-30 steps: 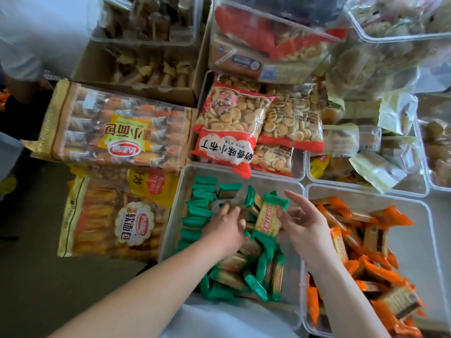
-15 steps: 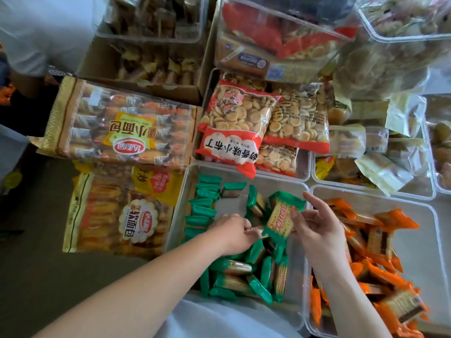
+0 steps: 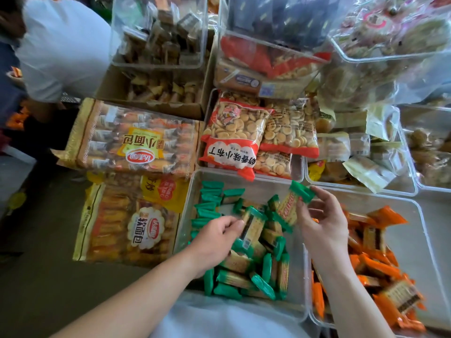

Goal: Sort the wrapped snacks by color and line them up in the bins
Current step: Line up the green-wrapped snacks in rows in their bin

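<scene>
At six o'clock of the view, two bare forearms reach up into a clear green-snack bin (image 3: 296,286), which sits just left of centre. The left hand (image 3: 216,241) is low over the middle of this bin, its fingers curled so that thumb and fingertips pinch the left edge of a tilted green pack (image 3: 252,224) lying on top of the others. At two o'clock from it, the right hand (image 3: 323,224) is held above the bin's far right corner, and its thumb and fingers grip a raised green pack (image 3: 294,203) by the long sides, one green end pointing to one o'clock, clear of the pile. Along the bin's left wall, at nine o'clock from the left hand, a lined-up row of green packs (image 3: 207,203) stands in a neat file running away from the person. A loose heap of green packs (image 3: 256,272) fills the near half of the bin, lying at all angles. Touching this bin at three o'clock is the orange-snack bin (image 3: 419,240), where orange packs (image 3: 373,262) are piled unsorted along its left and near sides. At twelve o'clock from the green bin a red bag of round biscuits (image 3: 234,137) overhangs another clear tray. At ten o'clock lies a bread bag with a yellow label (image 3: 136,140), and at nine o'clock a second bread bag (image 3: 131,223). Far off at eleven o'clock stands another person in a white shirt (image 3: 63,45).
</scene>
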Demonstrator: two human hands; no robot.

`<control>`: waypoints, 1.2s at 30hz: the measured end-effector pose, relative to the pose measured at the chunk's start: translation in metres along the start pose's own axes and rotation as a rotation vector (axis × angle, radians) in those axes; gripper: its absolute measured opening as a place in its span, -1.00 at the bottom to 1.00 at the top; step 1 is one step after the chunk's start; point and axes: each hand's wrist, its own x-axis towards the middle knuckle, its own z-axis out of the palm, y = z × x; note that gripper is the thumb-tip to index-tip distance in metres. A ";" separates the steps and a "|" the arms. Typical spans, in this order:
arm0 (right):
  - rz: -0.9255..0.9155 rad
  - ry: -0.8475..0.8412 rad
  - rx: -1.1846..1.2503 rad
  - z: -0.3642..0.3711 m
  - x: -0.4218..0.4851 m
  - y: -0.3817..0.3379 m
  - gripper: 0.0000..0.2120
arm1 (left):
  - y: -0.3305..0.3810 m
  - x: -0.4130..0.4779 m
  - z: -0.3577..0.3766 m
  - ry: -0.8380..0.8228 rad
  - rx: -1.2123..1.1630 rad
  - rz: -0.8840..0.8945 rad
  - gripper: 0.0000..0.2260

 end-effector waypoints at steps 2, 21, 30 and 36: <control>0.020 -0.077 0.009 0.003 -0.007 0.000 -0.65 | -0.001 -0.008 -0.003 -0.013 -0.120 -0.025 -0.79; 0.258 -0.379 0.321 0.033 -0.043 -0.023 -0.77 | 0.016 -0.048 -0.018 0.128 0.052 0.216 -0.87; 0.297 -0.369 0.307 0.033 -0.046 -0.028 -0.80 | 0.011 -0.044 -0.025 0.239 -0.051 0.189 -0.49; 0.274 -0.452 0.260 0.034 -0.043 -0.026 -0.80 | 0.013 -0.036 -0.030 0.205 -0.154 0.144 -0.78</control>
